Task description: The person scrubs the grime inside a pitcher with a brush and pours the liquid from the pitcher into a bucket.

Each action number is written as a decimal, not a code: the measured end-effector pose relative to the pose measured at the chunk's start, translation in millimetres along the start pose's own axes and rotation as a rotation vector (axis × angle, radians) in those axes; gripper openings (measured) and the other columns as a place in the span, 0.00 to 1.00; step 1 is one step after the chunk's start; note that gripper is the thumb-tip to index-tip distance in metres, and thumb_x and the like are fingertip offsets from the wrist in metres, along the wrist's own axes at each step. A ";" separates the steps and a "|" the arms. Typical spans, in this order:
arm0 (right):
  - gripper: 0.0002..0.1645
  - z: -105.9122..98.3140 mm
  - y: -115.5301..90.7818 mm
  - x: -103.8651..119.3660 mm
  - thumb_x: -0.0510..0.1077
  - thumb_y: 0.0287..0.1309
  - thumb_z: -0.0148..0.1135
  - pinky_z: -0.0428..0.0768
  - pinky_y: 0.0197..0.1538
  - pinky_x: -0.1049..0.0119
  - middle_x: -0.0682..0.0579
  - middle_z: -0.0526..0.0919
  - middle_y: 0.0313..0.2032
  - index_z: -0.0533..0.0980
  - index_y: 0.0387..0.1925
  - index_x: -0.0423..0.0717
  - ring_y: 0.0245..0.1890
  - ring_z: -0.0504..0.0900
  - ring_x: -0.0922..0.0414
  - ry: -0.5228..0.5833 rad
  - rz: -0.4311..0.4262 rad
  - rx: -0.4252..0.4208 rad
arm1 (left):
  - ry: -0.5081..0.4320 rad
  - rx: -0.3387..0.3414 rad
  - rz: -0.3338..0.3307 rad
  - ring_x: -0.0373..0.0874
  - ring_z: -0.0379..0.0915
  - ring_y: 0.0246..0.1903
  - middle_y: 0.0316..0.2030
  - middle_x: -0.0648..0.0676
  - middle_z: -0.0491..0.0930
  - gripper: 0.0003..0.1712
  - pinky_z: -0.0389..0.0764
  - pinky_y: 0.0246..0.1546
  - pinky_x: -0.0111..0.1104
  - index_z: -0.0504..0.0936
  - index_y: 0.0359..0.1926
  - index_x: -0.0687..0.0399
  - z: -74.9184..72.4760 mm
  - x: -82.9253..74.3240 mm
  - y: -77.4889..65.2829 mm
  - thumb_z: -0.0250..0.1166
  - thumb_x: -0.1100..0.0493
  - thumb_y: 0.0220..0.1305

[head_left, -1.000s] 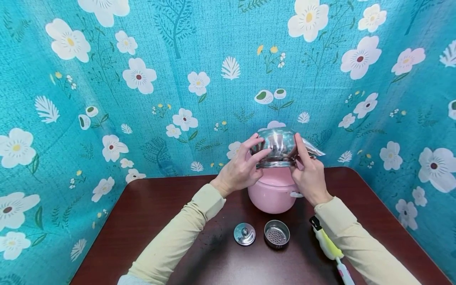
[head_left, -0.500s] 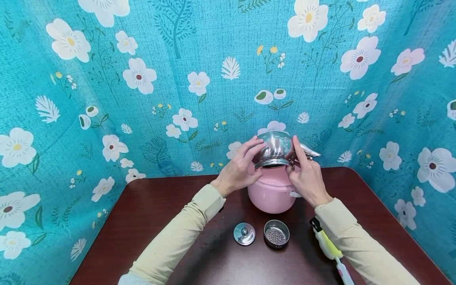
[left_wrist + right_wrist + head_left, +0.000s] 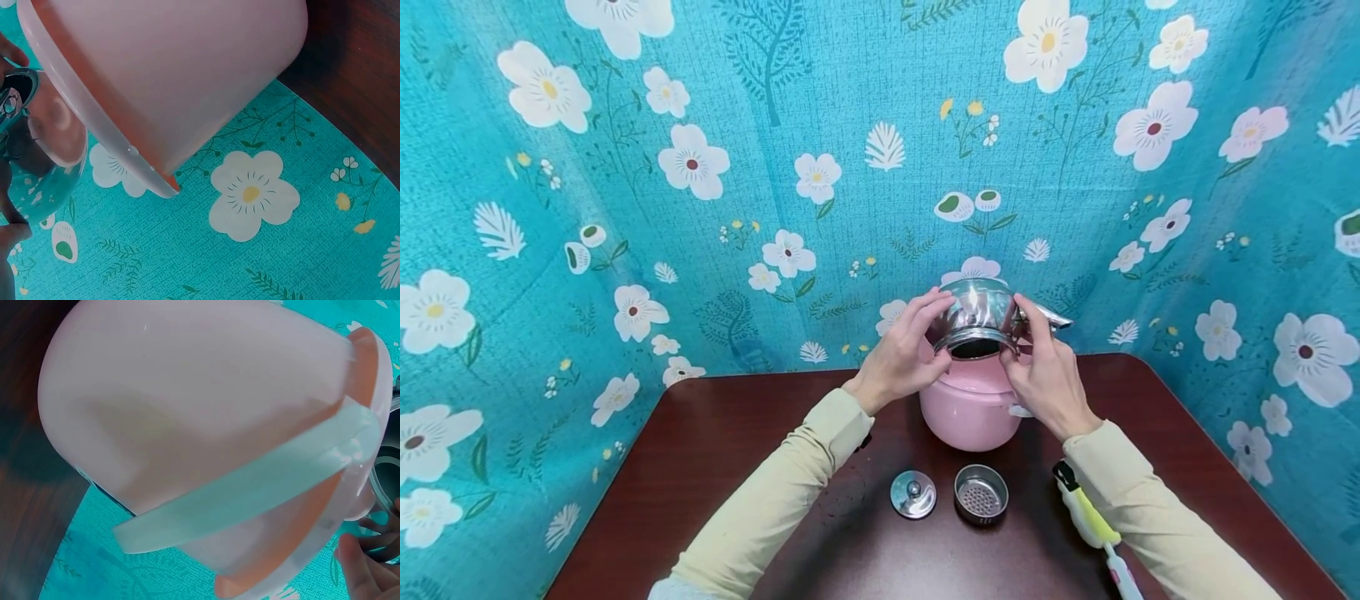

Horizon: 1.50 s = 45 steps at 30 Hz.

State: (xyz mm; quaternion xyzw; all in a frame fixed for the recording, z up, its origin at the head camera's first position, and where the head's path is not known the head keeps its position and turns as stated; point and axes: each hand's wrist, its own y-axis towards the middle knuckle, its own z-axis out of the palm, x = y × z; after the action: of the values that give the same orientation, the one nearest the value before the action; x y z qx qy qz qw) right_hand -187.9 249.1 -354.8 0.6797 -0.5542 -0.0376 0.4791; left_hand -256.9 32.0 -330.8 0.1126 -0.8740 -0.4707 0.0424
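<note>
A shiny metal teapot [image 3: 976,307] is held tipped over above a pink bucket [image 3: 970,418], its dark mouth facing down and toward me. My left hand [image 3: 904,348] grips its left side, thumb near the rim and fingers on the body. On the spout side, my right hand [image 3: 1047,373] holds it, index finger stretched up along the wall. The left wrist view catches the teapot [image 3: 53,178] beyond the bucket's wet rim. At the right wrist view's edge, fingers of the right hand [image 3: 369,569] curl at the teapot's mouth.
A round metal lid [image 3: 913,495] and a perforated strainer cup [image 3: 981,495] lie in front of the bucket. A yellow-and-white handled tool [image 3: 1093,521] lies by my right sleeve. Pale bucket handle [image 3: 237,494] hangs along its side. Flowered blue cloth [image 3: 820,308] backs the dark table [image 3: 700,458].
Both hands have lowered the teapot slightly and tilted it, so that its dark mouth now shows. The bucket, lid and strainer cup have stayed put.
</note>
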 end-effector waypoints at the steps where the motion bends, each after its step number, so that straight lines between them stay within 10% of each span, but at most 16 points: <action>1: 0.44 -0.2 0.0 0.5 0.36 0.54 0.61 0.83 0.36 0.45 0.33 0.84 0.44 0.58 0.72 0.56 0.40 0.85 0.40 0.001 0.001 0.001 | -0.008 -0.003 -0.005 0.60 0.66 0.64 0.59 0.65 0.70 0.36 0.72 0.63 0.36 0.64 0.63 0.65 -0.2 0.0 0.0 0.64 0.67 0.50; 29: 0.48 -4.0 5.6 12.3 0.42 0.56 0.64 0.76 0.21 0.55 0.38 0.85 0.39 0.54 0.75 0.56 0.25 0.84 0.46 -0.114 -0.115 -0.100 | -0.022 -0.048 -0.264 0.50 0.73 0.61 0.59 0.63 0.76 0.22 0.76 0.59 0.37 0.77 0.59 0.60 -9.4 -3.6 -0.6 0.56 0.63 0.65; 38: 0.35 -3.3 7.9 21.2 0.45 0.59 0.62 0.80 0.26 0.50 0.37 0.83 0.50 0.62 0.66 0.46 0.28 0.86 0.45 -0.047 -0.068 -0.108 | -0.028 -0.053 -0.376 0.48 0.74 0.60 0.58 0.58 0.78 0.23 0.74 0.61 0.39 0.76 0.61 0.59 -17.0 -8.3 0.2 0.52 0.60 0.68; 45: 0.25 -2.8 10.9 30.8 0.48 0.61 0.61 0.81 0.32 0.48 0.36 0.86 0.44 0.69 0.55 0.39 0.28 0.86 0.46 -0.006 0.013 -0.063 | -0.103 -0.033 -0.527 0.40 0.81 0.42 0.55 0.57 0.81 0.24 0.81 0.40 0.30 0.75 0.63 0.56 -26.0 -12.7 1.6 0.50 0.56 0.70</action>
State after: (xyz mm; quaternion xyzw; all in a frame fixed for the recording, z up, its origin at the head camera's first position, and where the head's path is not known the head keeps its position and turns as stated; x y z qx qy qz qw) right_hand -182.3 227.3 -331.0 0.6606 -0.5587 -0.0539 0.4986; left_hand -240.2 14.6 -314.7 0.3114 -0.8077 -0.4850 -0.1244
